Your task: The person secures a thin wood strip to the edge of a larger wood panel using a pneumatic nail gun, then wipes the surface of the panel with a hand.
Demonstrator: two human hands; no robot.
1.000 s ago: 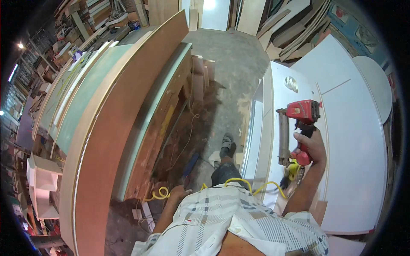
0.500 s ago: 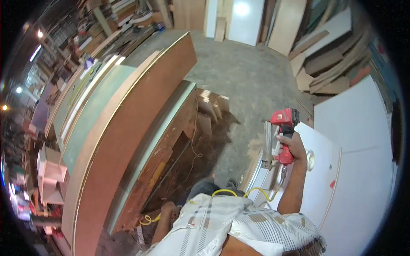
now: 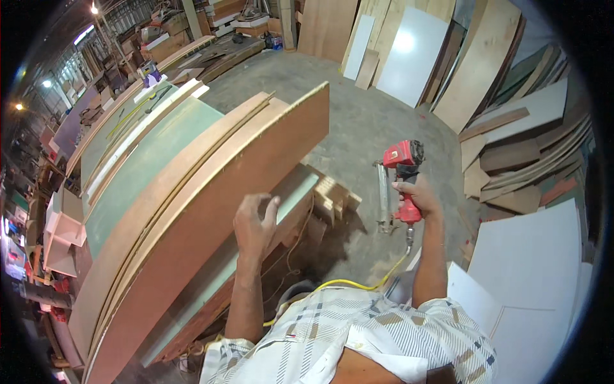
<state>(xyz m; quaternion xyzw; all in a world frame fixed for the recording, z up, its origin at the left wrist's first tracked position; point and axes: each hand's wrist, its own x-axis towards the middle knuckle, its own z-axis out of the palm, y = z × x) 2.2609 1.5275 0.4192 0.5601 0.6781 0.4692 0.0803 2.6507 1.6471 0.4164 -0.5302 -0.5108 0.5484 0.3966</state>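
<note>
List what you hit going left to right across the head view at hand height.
Green-faced board → brown board → left hand resting on the brown board's edge → right hand gripping a red nail gun → stacked wood offcuts at right.

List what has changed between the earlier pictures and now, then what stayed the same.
The left hand, out of sight earlier, has come up and now rests on the edge of the brown board in the leaning stack. The view has swung from the white panels toward that stack. Unchanged: the right hand still grips the red nail gun, its yellow hose trailing down.
</note>
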